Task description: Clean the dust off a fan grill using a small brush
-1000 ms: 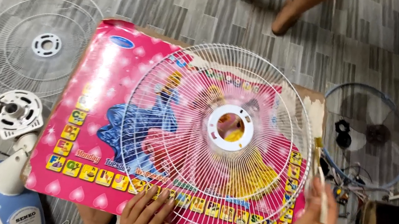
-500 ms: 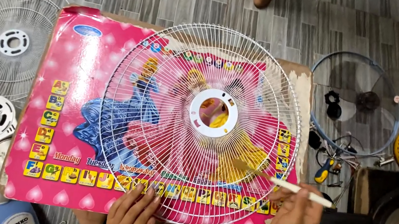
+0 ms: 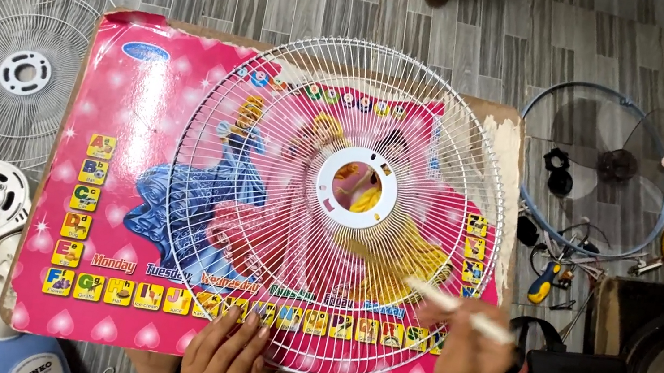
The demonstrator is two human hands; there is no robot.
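while the left hand (image 3: 224,357) lies flat with fingers spread on the near rim of the white wire fan guard (image 3: 335,205), the right hand (image 3: 468,358) is closed around the handle of a thin paintbrush (image 3: 456,309). the guard lies face down on a pink picture board (image 3: 124,177) on the floor, stretching away from both hands, its round hub ahead of them and between them.

the brush's long axis runs from the right hand up and to the left, toward the hub, its tip over the wires just ahead of that hand; the tip is blurred, so contact with the wire cannot be confirmed.

likely risks: the light guard could skate or rock on the glossy board if the left hand lifts, dragging the brush across neighbouring wires. a loaded tip could drip through the gaps onto the board. beyond the right hand, a screwdriver (image 3: 543,282) and loose wires lie by a blue-rimmed guard (image 3: 593,173), close enough for an elbow to knock.
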